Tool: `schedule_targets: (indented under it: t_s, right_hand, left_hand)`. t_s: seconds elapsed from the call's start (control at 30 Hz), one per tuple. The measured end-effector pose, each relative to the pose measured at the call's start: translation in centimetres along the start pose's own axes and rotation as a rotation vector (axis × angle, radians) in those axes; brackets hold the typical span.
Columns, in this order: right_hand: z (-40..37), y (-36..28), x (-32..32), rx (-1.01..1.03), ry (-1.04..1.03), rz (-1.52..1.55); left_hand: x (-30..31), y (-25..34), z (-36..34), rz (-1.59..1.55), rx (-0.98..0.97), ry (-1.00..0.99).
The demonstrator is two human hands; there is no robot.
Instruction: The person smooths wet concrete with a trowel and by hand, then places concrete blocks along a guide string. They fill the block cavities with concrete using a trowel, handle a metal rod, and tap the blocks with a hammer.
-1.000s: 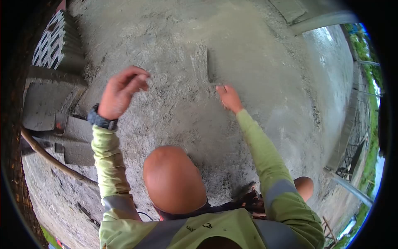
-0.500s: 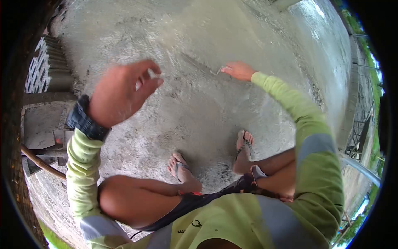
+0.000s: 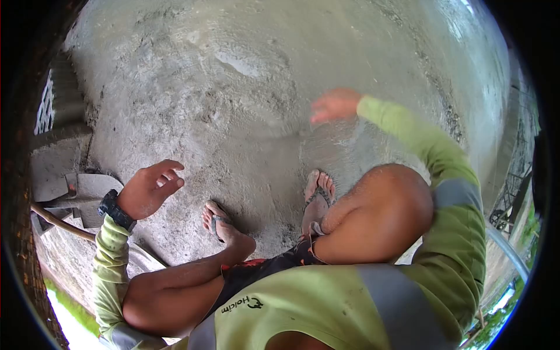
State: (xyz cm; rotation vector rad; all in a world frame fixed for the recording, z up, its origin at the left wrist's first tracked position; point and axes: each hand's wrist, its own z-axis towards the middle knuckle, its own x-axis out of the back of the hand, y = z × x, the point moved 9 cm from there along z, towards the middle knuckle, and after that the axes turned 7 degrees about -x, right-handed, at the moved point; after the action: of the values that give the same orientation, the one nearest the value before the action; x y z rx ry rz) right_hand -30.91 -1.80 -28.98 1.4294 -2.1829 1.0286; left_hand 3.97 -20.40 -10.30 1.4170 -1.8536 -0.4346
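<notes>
My left hand (image 3: 153, 188), with a dark watch at the wrist, hangs above the grey ground at the left. Its thumb and fingers are apart with nothing between them. Farther out to the right, my right hand (image 3: 337, 105) is blurred by motion, its fingers curled in a grip. A faint, smeared flat tool, which looks like a trowel (image 3: 271, 133), lies low over the wet grey cement surface (image 3: 233, 157) to the left of that hand. Its handle cannot be made out clearly.
My sandalled feet (image 3: 220, 221) stand on the cement, with my right knee (image 3: 396, 192) raised. At the left are a shovel-like metal blade (image 3: 96, 186), a wooden handle (image 3: 61, 223) and stacked hollow blocks (image 3: 67, 99). A pale pipe (image 3: 507, 251) shows at the right.
My left hand has moved down and left, toward my body. My right hand stays far out, now more blurred, and the flat tool is lower. My right knee has come up into view.
</notes>
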Motion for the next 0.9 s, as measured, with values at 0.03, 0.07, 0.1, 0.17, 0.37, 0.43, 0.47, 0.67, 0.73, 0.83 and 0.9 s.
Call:
schedule_targets:
  t_s: [0.03, 0.07, 0.1, 0.17, 0.37, 0.43, 0.47, 0.67, 0.73, 0.83, 0.9]
  right_hand:
    - [0.5, 0.5, 2.7, -0.021, -0.005, 0.0]
    - [0.9, 0.4, 5.3, -0.042, -0.003, -0.002]
    - [1.0, 0.0, 7.2, -0.046, 0.01, 0.002]
    - [1.3, 0.2, 8.9, -0.14, -0.021, -0.052]
    - [-6.8, 0.0, 0.2, 0.23, 0.173, -0.028]
    - [-7.5, 0.2, 0.2, 0.392, 0.244, -0.153]
    - [-6.7, 2.2, 1.3, 0.106, 0.05, -0.063]
    - [-6.3, 6.6, 12.1, -0.306, 0.192, -0.028]
    - [-9.6, 4.5, 12.9, -0.369, 0.267, -0.201]
    - [-16.5, 6.1, 10.3, -0.283, 0.744, -0.331]
    - [-21.2, 11.6, 7.7, -0.5, 0.799, -0.044]
  left_hand:
    - [-0.2, 0.3, 0.2, 0.013, -0.006, -0.004]
    - [-0.2, 0.1, 0.3, 0.035, 0.028, -0.014]
    - [-0.3, 0.1, 0.4, 0.053, 0.066, -0.025]
    - [-0.1, 0.8, 0.7, 0.084, 0.056, -0.017]
    - [-0.2, 0.1, 0.0, -0.043, 0.032, 0.014]
    - [-0.4, 0.8, 0.1, 0.039, 0.044, -0.013]
    - [-0.8, 0.0, 0.5, 0.021, -0.005, -0.016]
    - [-0.9, 1.4, 2.4, 0.011, -0.01, -0.049]
    - [-0.5, 1.4, 2.1, -0.037, -0.031, -0.04]
    - [-0.5, -0.5, 1.4, -0.08, -0.027, -0.037]
    - [-0.7, -1.6, 0.8, -0.096, 0.011, -0.041]
